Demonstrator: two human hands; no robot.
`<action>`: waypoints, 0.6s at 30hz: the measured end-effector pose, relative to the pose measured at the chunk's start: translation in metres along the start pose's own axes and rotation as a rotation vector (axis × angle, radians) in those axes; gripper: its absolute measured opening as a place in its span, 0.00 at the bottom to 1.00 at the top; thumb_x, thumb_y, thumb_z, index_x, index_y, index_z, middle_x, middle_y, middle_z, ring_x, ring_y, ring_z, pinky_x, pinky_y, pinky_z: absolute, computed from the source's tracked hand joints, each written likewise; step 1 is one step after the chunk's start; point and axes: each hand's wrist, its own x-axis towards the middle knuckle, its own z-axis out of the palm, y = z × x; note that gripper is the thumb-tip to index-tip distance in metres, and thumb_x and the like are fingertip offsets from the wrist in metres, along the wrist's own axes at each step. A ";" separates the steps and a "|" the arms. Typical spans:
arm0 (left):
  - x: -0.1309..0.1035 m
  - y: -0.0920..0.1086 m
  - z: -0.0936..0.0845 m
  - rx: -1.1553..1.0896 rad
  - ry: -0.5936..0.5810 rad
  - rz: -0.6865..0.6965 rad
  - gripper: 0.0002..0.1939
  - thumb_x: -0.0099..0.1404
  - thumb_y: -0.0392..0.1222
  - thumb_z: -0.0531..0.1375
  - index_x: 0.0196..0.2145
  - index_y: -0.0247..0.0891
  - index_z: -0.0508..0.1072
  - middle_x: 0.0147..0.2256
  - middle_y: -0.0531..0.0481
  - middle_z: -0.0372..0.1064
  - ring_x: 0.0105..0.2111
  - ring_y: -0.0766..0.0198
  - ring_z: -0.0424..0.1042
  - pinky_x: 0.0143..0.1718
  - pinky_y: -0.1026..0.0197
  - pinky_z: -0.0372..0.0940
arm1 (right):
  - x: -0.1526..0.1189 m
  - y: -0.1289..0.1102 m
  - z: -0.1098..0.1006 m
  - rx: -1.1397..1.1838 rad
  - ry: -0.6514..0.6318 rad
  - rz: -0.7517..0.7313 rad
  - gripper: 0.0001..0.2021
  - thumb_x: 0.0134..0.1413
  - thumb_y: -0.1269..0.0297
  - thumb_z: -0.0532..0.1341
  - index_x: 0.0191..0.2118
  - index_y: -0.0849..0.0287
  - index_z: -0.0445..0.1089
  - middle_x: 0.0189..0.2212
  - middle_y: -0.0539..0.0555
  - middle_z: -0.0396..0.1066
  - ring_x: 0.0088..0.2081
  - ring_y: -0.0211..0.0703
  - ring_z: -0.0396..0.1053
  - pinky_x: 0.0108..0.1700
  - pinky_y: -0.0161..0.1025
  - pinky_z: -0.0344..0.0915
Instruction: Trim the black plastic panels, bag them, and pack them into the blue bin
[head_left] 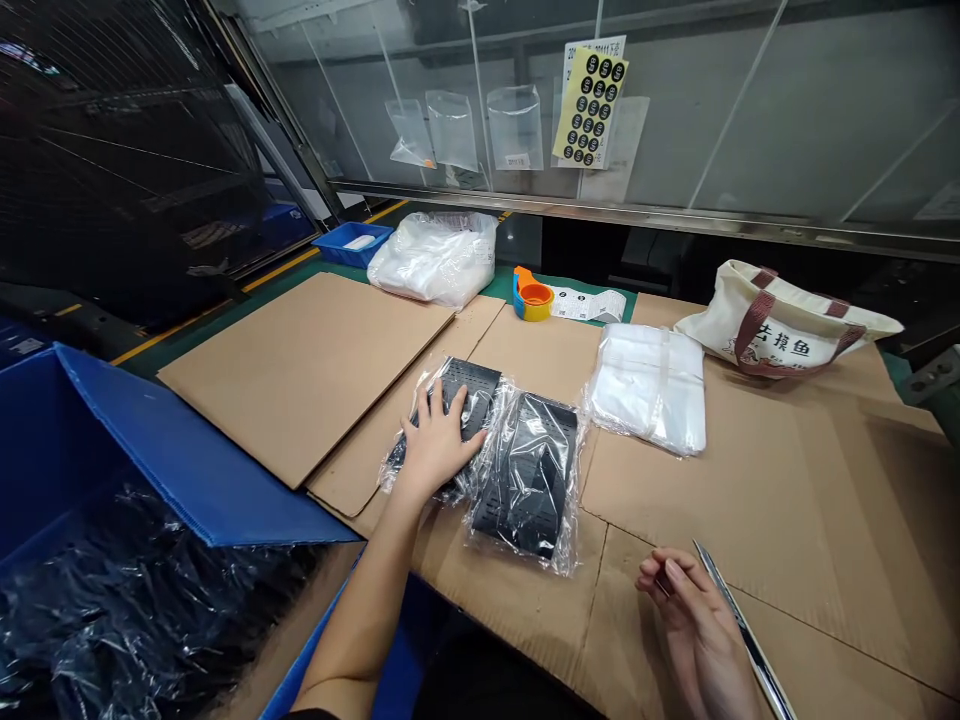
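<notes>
My left hand (441, 440) lies with spread fingers on a black flat part in a clear plastic bag (474, 385). Beside it, to the right, is a second bagged black part (531, 475), its clear wrap crinkled. My right hand (697, 625) is near the table's front edge, palm turned up and fingers loosely curled, with nothing visible in them. A thin shiny metal strip (742, 630) lies along the right side of that hand; whether they touch I cannot tell.
Left stands a blue bin (187, 440) full of bagged dark parts. Flat cardboard (315, 350) covers the table's left. Behind are a bag of clear plastic (435, 258), a tape dispenser (534, 298), a stack of clear bags (646, 385) and a cloth tote (787, 325).
</notes>
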 end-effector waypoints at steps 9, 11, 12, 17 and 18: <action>-0.004 -0.020 0.007 0.048 -0.007 0.020 0.34 0.66 0.55 0.51 0.66 0.39 0.53 0.67 0.31 0.43 0.67 0.37 0.40 0.59 0.27 0.42 | 0.000 0.004 -0.007 0.007 -0.029 0.008 0.16 0.36 0.52 0.73 0.31 0.56 0.76 0.28 0.49 0.74 0.32 0.37 0.70 0.37 0.31 0.68; -0.007 -0.020 0.006 0.042 0.055 0.043 0.34 0.67 0.56 0.51 0.64 0.36 0.56 0.66 0.29 0.44 0.66 0.36 0.42 0.59 0.26 0.42 | 0.000 0.002 -0.006 0.006 -0.036 -0.018 0.16 0.37 0.52 0.73 0.32 0.56 0.76 0.28 0.50 0.74 0.33 0.38 0.70 0.38 0.32 0.68; -0.009 -0.018 0.003 0.027 0.112 0.069 0.33 0.66 0.55 0.51 0.64 0.34 0.57 0.66 0.28 0.46 0.66 0.36 0.42 0.59 0.26 0.41 | 0.001 -0.001 -0.006 0.008 -0.030 -0.035 0.16 0.37 0.52 0.73 0.32 0.56 0.76 0.28 0.50 0.74 0.32 0.38 0.70 0.37 0.33 0.68; -0.030 0.005 -0.006 -0.341 0.487 0.374 0.33 0.64 0.53 0.51 0.66 0.58 0.49 0.68 0.55 0.43 0.65 0.39 0.50 0.64 0.33 0.42 | 0.009 -0.032 -0.010 -0.001 0.064 -0.304 0.16 0.37 0.55 0.74 0.32 0.56 0.74 0.28 0.50 0.73 0.29 0.37 0.69 0.35 0.35 0.68; -0.033 0.011 -0.001 -0.437 0.477 0.440 0.34 0.62 0.54 0.52 0.65 0.66 0.46 0.68 0.65 0.41 0.64 0.39 0.51 0.65 0.35 0.44 | 0.011 -0.043 -0.014 -0.030 0.075 -0.394 0.15 0.38 0.56 0.73 0.32 0.56 0.74 0.27 0.50 0.73 0.29 0.37 0.69 0.34 0.35 0.67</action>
